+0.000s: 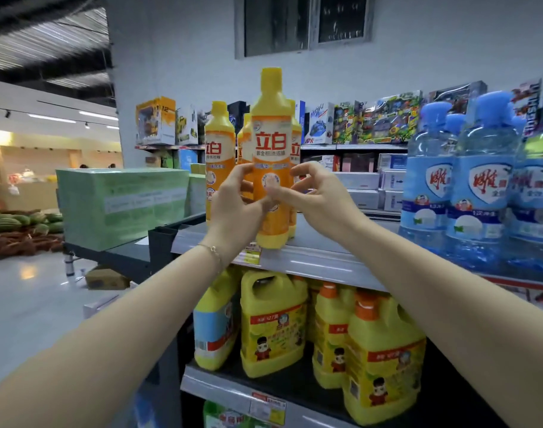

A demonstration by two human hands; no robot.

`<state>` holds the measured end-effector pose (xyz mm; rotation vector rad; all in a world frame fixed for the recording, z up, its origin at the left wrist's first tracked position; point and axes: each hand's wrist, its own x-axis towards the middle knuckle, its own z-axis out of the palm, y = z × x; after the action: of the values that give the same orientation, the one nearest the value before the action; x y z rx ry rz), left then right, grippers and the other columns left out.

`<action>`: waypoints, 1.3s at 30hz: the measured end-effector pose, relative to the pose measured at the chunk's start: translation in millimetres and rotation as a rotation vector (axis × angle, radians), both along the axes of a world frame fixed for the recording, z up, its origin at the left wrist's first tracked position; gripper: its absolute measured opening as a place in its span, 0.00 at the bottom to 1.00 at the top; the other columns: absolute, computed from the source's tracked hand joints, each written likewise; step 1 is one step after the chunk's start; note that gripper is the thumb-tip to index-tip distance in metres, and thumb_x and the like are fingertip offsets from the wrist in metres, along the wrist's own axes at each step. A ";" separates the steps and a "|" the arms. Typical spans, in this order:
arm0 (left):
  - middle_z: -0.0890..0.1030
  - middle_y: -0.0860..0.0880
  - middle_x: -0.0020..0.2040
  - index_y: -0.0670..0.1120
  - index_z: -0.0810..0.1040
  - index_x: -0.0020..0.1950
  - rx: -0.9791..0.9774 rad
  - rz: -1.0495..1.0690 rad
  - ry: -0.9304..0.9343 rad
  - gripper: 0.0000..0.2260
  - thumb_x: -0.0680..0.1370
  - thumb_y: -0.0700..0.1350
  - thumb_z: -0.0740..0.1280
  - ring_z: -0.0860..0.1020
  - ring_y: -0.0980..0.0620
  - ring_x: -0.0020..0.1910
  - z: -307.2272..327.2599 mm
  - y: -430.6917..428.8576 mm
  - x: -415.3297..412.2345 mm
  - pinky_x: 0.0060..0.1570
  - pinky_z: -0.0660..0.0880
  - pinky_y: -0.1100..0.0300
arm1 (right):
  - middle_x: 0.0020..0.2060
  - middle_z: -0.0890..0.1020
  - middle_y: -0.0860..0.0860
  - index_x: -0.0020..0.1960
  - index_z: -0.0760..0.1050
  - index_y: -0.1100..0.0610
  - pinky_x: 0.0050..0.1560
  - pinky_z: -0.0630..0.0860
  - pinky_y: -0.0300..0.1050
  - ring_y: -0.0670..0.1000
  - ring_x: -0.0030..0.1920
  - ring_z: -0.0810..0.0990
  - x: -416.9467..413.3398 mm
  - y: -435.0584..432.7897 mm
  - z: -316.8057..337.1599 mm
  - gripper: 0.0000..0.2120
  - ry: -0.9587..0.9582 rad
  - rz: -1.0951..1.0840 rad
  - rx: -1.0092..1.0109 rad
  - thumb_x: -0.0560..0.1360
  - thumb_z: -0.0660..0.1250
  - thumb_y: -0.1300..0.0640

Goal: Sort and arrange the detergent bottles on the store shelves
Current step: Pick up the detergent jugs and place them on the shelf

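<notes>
Orange detergent bottle [271, 143] with a yellow cap stands upright at the front edge of the top shelf [310, 257], label facing out, and both hands grasp it. The left hand [233, 205] grips it from the left, fingers curled round that side and the thumb across the lower front. The right hand [322, 196] pinches it from the right, with the thumb laid on the label and the curled index finger at the right edge; its other fingers are bent and seem clear of the bottle. A thin bracelet [213, 250] sits on the left wrist. Just behind and to the left stands a like bottle [219, 149], and more of the same kind are partly hidden behind the held one. A price tag [251, 254] hangs on the shelf lip below its base. Blue water bottles [480, 186] fill the right of the same shelf, apart from the orange group. On the lower shelf [220, 387] stand yellow jugs [273, 322] with orange caps. Green boxes [119, 199] are stacked to the left, melons [4, 222] lie far left, and toy boxes [375, 122] line a shelf by the back wall.
</notes>
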<state>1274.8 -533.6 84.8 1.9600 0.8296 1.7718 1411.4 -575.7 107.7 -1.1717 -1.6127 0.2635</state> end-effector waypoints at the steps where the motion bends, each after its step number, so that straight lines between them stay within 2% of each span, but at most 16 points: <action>1: 0.80 0.54 0.46 0.49 0.74 0.63 0.019 -0.018 0.013 0.19 0.74 0.49 0.72 0.81 0.52 0.45 2.3 1.2 3.4 0.40 0.82 0.56 | 0.46 0.81 0.50 0.60 0.71 0.54 0.42 0.81 0.43 0.49 0.46 0.82 -1.2 3.3 2.3 0.27 0.026 -0.021 0.016 0.68 0.73 0.42; 5: 0.78 0.58 0.46 0.49 0.73 0.65 0.072 -0.063 0.103 0.23 0.72 0.50 0.73 0.79 0.58 0.45 15.1 2.2 23.2 0.37 0.78 0.69 | 0.43 0.82 0.47 0.53 0.76 0.55 0.44 0.81 0.49 0.48 0.43 0.81 11.5 11.5 13.9 0.23 0.047 -0.247 0.146 0.65 0.76 0.44; 7: 0.78 0.55 0.49 0.49 0.71 0.68 0.065 -0.111 0.170 0.26 0.72 0.50 0.73 0.79 0.56 0.47 20.6 4.9 31.9 0.39 0.78 0.68 | 0.42 0.83 0.47 0.52 0.79 0.54 0.42 0.80 0.47 0.47 0.42 0.81 22.6 12.6 16.2 0.21 -0.008 -0.374 0.198 0.65 0.75 0.43; 10: 0.78 0.50 0.57 0.47 0.67 0.72 0.122 -0.121 0.308 0.32 0.71 0.50 0.74 0.77 0.53 0.53 19.9 8.8 40.2 0.50 0.78 0.61 | 0.39 0.80 0.45 0.49 0.79 0.52 0.37 0.75 0.39 0.46 0.39 0.79 39.6 15.1 16.0 0.16 -0.025 -0.524 0.242 0.66 0.73 0.44; 12: 0.77 0.48 0.60 0.46 0.67 0.70 0.154 -0.067 0.363 0.31 0.71 0.50 0.75 0.76 0.52 0.55 13.8 14.6 39.6 0.54 0.77 0.59 | 0.39 0.80 0.45 0.47 0.79 0.50 0.41 0.75 0.42 0.48 0.41 0.80 50.7 24.0 14.6 0.13 -0.026 -0.574 0.207 0.66 0.73 0.46; 16: 0.79 0.49 0.52 0.46 0.74 0.59 0.150 0.030 0.378 0.19 0.72 0.49 0.74 0.77 0.52 0.49 -2.6 31.6 29.0 0.48 0.77 0.62 | 0.45 0.81 0.47 0.52 0.76 0.53 0.48 0.79 0.50 0.50 0.45 0.80 64.9 51.8 9.0 0.16 -0.038 -0.565 0.067 0.68 0.73 0.47; 20: 0.77 0.51 0.45 0.47 0.76 0.52 0.189 0.109 0.370 0.11 0.73 0.47 0.73 0.75 0.55 0.41 -8.5 40.4 15.5 0.40 0.73 0.67 | 0.40 0.78 0.46 0.48 0.73 0.52 0.37 0.73 0.40 0.44 0.38 0.77 69.7 69.3 11.4 0.11 -0.048 -0.475 -0.012 0.71 0.72 0.50; 22: 0.77 0.52 0.44 0.48 0.76 0.51 0.191 0.125 0.379 0.09 0.73 0.47 0.72 0.75 0.57 0.39 -9.1 42.2 7.7 0.38 0.72 0.69 | 0.39 0.78 0.46 0.49 0.74 0.54 0.35 0.72 0.39 0.45 0.39 0.77 71.8 75.3 13.5 0.11 -0.063 -0.416 -0.050 0.72 0.71 0.49; 25: 0.77 0.52 0.43 0.47 0.76 0.50 0.187 0.151 0.356 0.08 0.74 0.46 0.72 0.75 0.57 0.39 -12.1 44.4 -4.5 0.36 0.71 0.70 | 0.42 0.78 0.47 0.53 0.74 0.55 0.41 0.73 0.42 0.49 0.43 0.77 73.0 83.5 12.4 0.15 -0.101 -0.353 -0.084 0.74 0.69 0.46; 31: 0.78 0.52 0.36 0.46 0.77 0.46 0.099 0.165 0.329 0.04 0.74 0.44 0.71 0.75 0.57 0.34 -32.6 42.4 -26.1 0.33 0.72 0.67 | 0.52 0.78 0.50 0.64 0.72 0.55 0.54 0.77 0.50 0.51 0.51 0.78 62.7 93.9 4.5 0.18 -0.097 -0.307 -0.084 0.78 0.63 0.47; 34: 0.79 0.51 0.36 0.46 0.78 0.44 0.063 0.134 0.303 0.03 0.75 0.44 0.70 0.76 0.57 0.33 -50.2 37.1 -36.5 0.32 0.74 0.67 | 0.52 0.77 0.50 0.64 0.72 0.56 0.54 0.75 0.49 0.51 0.52 0.76 64.5 89.6 5.4 0.20 -0.099 -0.358 -0.126 0.78 0.62 0.46; 37: 0.78 0.53 0.34 0.46 0.77 0.42 0.039 0.140 0.282 0.04 0.75 0.45 0.70 0.74 0.60 0.32 -72.4 30.9 -50.0 0.32 0.71 0.70 | 0.48 0.78 0.51 0.60 0.73 0.59 0.44 0.72 0.45 0.51 0.47 0.76 60.3 67.5 4.1 0.18 -0.072 -0.517 0.058 0.76 0.65 0.48; 39: 0.78 0.52 0.33 0.46 0.77 0.39 -0.016 0.185 0.304 0.06 0.75 0.46 0.70 0.74 0.59 0.30 -96.2 28.6 -61.2 0.31 0.69 0.71 | 0.40 0.78 0.49 0.52 0.75 0.57 0.39 0.71 0.44 0.49 0.40 0.77 46.9 39.6 -10.2 0.10 -0.105 -0.539 0.280 0.75 0.64 0.52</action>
<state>1213.6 -505.0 -11.4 2.2392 1.1529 1.5746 1458.2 -536.1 97.5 -1.3602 -1.3072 -0.3644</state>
